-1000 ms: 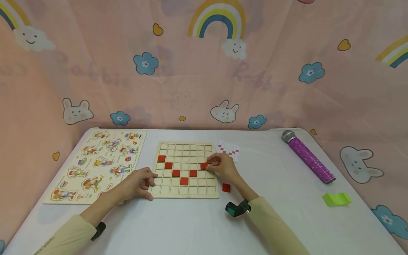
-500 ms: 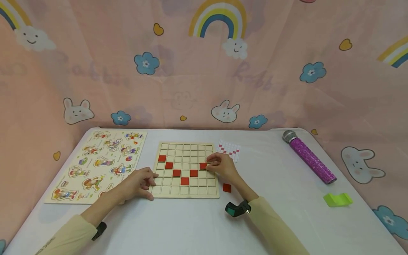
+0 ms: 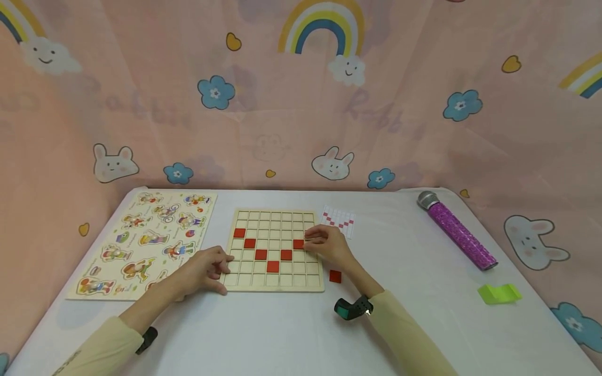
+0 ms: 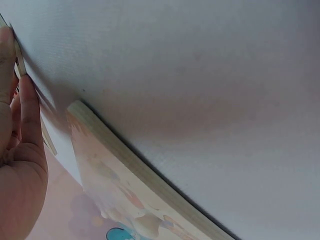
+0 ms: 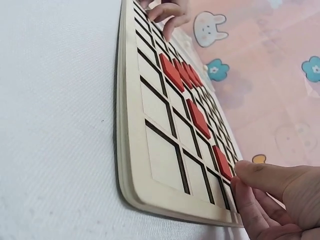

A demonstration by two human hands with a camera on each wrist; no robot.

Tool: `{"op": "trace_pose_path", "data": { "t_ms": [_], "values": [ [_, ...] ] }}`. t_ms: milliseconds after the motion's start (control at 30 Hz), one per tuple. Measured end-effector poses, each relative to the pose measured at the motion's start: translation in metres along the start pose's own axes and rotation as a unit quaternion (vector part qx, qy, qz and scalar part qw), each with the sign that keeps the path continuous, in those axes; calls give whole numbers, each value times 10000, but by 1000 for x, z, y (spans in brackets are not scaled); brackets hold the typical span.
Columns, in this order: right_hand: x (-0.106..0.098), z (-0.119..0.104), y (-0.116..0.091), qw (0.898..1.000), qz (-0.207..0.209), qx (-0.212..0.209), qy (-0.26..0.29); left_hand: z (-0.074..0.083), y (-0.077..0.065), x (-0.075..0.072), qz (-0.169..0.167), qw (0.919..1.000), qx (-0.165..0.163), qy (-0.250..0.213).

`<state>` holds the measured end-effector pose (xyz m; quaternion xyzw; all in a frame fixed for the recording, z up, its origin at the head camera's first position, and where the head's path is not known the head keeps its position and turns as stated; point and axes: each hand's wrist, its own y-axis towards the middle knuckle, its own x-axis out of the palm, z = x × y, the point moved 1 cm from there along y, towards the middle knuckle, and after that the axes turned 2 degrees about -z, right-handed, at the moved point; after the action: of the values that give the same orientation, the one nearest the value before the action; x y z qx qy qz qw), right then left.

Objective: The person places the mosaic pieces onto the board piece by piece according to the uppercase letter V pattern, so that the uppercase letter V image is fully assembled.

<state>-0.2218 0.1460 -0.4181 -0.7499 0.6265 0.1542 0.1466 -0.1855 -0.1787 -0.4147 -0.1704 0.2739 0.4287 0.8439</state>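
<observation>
In the head view a wooden grid board point(image 3: 277, 280) lies mid-table, several red square tiles forming a V in its cells. My left hand point(image 3: 206, 270) grips the board's left edge near the front corner, fingers bent along the side and thumb at the corner. With thumb and index finger, my right hand point(image 3: 327, 244) pinches the right edge of the upper right tile point(image 3: 298, 244). The right wrist view shows that tile point(image 5: 222, 162) at its cell, fingertips right at its edge. One loose red tile point(image 3: 335, 276) lies right of the board, under the right forearm's inner side.
A small pattern card point(image 3: 347, 219) with a printed red V lies behind the right hand. At left is a cream picture puzzle board point(image 3: 155, 256), partly behind the left forearm. A glittery purple microphone point(image 3: 458, 232) and a bright green wavy piece point(image 3: 499, 294) lie at right.
The upper right tile has shifted slightly left into line with its cell, the right fingertips staying at its edge. The left hand has kept its hold on the board.
</observation>
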Motion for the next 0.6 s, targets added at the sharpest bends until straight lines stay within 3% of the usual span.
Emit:
{"op": "trace_pose_path", "data": {
  "t_ms": [133, 367, 600],
  "values": [
    [-10, 4, -5, 9999, -45, 16, 129, 0, 0, 0, -18, 10000, 31, 60],
    [-30, 13, -20, 9996, -99, -283, 3, 1, 0, -1, -10, 10000, 0, -9],
    [-44, 20, -40, 9993, -104, -301, -182, 2, 0, -1, -15, 10000, -23, -77]
  ]
}}
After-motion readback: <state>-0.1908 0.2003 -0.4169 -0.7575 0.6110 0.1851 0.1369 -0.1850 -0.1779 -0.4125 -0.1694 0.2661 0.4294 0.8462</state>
